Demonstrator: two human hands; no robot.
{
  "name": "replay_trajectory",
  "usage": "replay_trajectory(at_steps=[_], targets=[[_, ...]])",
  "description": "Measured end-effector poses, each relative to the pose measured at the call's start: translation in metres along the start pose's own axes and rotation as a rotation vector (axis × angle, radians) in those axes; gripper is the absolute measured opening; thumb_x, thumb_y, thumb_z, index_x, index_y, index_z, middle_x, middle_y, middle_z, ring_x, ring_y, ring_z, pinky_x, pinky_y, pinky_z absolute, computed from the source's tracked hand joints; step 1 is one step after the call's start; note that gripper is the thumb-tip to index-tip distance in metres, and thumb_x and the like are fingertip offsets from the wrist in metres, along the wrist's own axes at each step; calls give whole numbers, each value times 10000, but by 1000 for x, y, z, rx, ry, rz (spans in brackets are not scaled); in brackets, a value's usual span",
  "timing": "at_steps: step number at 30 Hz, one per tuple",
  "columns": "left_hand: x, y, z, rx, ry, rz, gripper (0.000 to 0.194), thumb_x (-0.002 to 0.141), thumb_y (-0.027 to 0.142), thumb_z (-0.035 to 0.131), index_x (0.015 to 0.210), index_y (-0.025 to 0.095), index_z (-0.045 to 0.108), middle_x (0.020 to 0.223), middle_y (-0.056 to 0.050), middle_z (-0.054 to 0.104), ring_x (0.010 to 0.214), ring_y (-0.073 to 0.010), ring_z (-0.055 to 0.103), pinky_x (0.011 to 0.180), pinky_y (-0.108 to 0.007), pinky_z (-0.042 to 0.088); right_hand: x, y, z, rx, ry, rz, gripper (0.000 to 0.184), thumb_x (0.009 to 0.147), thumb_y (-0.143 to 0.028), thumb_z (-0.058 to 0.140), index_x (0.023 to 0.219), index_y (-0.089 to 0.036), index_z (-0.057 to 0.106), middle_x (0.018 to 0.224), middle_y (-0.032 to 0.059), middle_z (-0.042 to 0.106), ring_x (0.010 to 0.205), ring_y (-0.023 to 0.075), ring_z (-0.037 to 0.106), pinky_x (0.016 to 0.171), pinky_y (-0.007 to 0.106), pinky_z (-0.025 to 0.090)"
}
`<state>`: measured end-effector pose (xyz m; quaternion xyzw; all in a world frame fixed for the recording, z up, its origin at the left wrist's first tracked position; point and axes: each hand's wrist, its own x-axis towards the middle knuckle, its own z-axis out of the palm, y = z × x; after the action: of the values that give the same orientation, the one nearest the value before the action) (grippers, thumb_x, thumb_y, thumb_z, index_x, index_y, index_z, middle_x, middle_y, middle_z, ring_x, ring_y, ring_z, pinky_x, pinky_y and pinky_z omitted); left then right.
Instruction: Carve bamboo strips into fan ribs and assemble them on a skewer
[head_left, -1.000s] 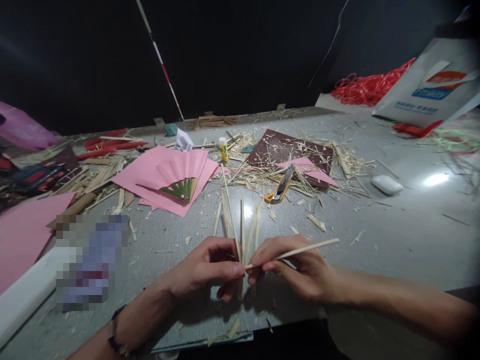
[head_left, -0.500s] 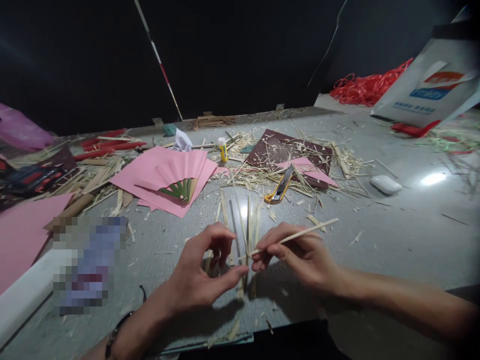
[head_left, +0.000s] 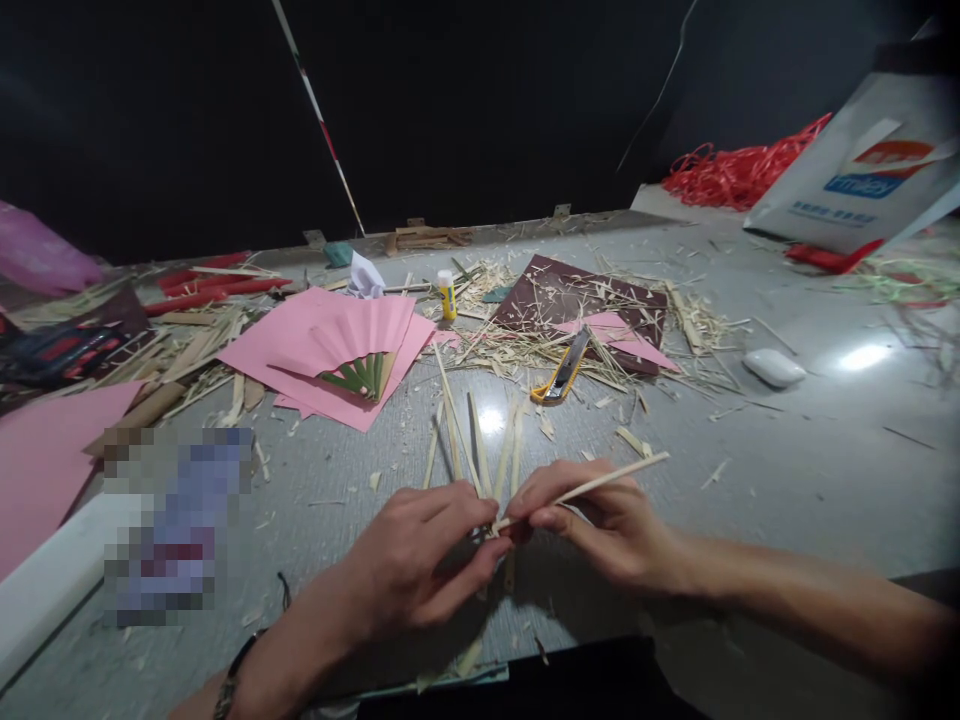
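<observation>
- My right hand [head_left: 607, 530] has its grip closed on a thin stick [head_left: 615, 477], which slants up and out to the right.
- My left hand [head_left: 431, 550] has a narrow grip, thumb and fingers around the stick's inner end; I can't tell whether they pinch it.
- Pale strips [head_left: 481, 440] spread away from between my hands, over the table [head_left: 337, 460]; my fingers hide part of where they come together.
- Beyond them, I see a yellow utility knife [head_left: 562, 368] lying with its lower end towards me, near a brown sheet [head_left: 540, 290] strewn with shavings [head_left: 495, 350].
- A pleated pink fan [head_left: 360, 330] lies on pink paper [head_left: 251, 350] on the left, and a glue stick [head_left: 447, 296] stands upright behind the strips.
- Far right, I have a white bag [head_left: 840, 190] beside tangled red ribbon [head_left: 742, 175].
</observation>
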<state>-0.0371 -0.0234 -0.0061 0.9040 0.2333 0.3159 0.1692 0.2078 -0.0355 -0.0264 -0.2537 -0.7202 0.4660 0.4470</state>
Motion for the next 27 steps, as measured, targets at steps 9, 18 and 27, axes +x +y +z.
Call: replay_trajectory(at_steps=[9,18,27], targets=[[3,3,-7,30,-108,7,109,953,144,576,950,188,676,695,32,628,581,-133,571,555,-291,407,-2,0,2,-135,-87,-176,218,993,-37,616,1178,-118,697,986,121,776,896,178,748,791,275,605],[2,5,-8,110,-62,50,90,952,142,589,957,185,669,723,23,666,586,-141,601,535,-295,409,-3,1,3,-125,-76,-241,270,968,-8,624,1208,-120,678,1009,132,781,926,187,759,803,279,619],[1,1,-9,93,-65,78,67,995,159,573,1005,195,629,745,7,704,584,-140,621,545,-283,433,-1,-1,2,-90,-77,-200,266,981,-29,632,1208,-152,697,1018,114,787,940,184,763,818,288,624]])
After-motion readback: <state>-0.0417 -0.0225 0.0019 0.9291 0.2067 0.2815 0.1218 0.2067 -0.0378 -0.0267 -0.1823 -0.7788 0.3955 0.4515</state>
